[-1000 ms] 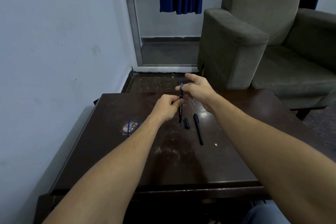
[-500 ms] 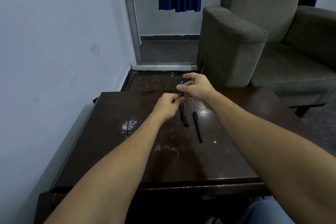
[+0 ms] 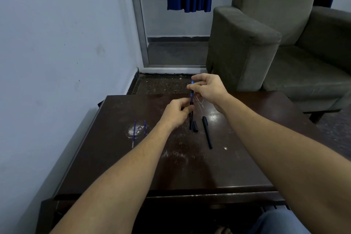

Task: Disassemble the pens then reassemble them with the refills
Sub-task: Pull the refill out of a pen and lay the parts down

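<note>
The right hand (image 3: 209,89) pinches the blue refill (image 3: 192,91) between thumb and forefinger, other fingers loosely curled. Below it, the left hand (image 3: 176,112) grips the black pen barrel (image 3: 190,118), held nearly upright above the table (image 3: 247,167); the refill seems partly inside the barrel. Both forearms reach forward. A black cap (image 3: 195,126), a whole pen (image 3: 207,132) and two spare refills (image 3: 139,131) lie on the table. Compared with a second ago, the grip and pose are unchanged.

Centre frame: left hand (image 3: 176,113) grips black pen barrel (image 3: 191,118) | right hand (image 3: 208,89) pinches blue refill (image 3: 192,90) above it | second pen (image 3: 207,132), cap (image 3: 195,126) on table (image 3: 218,167) | two refills (image 3: 134,133) left.
</note>
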